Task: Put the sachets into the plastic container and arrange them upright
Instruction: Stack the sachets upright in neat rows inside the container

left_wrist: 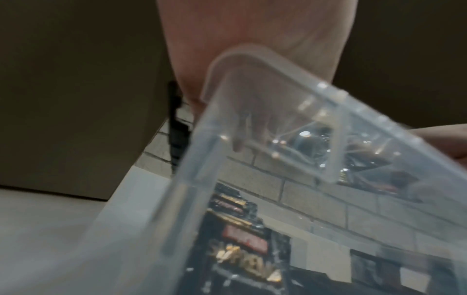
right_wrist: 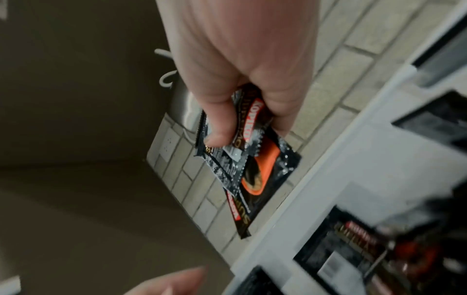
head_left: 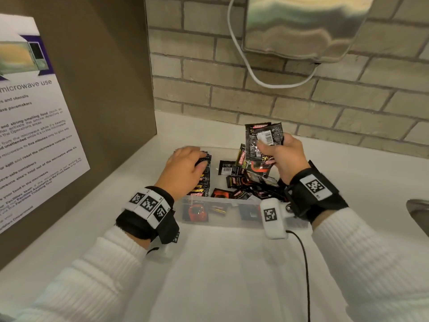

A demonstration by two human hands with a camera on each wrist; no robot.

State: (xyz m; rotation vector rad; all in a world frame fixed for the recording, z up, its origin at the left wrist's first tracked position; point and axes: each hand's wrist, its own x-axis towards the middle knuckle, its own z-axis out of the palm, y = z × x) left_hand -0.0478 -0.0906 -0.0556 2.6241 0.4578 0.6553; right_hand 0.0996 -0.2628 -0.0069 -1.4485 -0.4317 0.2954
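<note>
A clear plastic container [head_left: 232, 216] sits on the white counter. Along its left side stands a row of upright black sachets [head_left: 204, 180]. My left hand [head_left: 196, 161] lies on top of this row with its fingers curled over the far end. Several loose sachets [head_left: 243, 182] lie jumbled in the middle and right of the container. Above them, my right hand [head_left: 270, 148] grips a small bunch of black sachets [head_left: 262, 138] between thumb and fingers. The right wrist view shows that hand [right_wrist: 240, 123] and its sachets [right_wrist: 257, 175] up close. The left wrist view shows the container's rim [left_wrist: 252, 65] and upright sachets [left_wrist: 245, 239].
A brown cabinet side [head_left: 111, 89] with a microwave notice [head_left: 34, 117] stands close on the left. The brick wall [head_left: 232, 89] behind carries a steel dispenser [head_left: 301, 26] with a white cable. A sink edge [head_left: 417, 210] shows at right. A black cable [head_left: 305, 263] trails over the counter.
</note>
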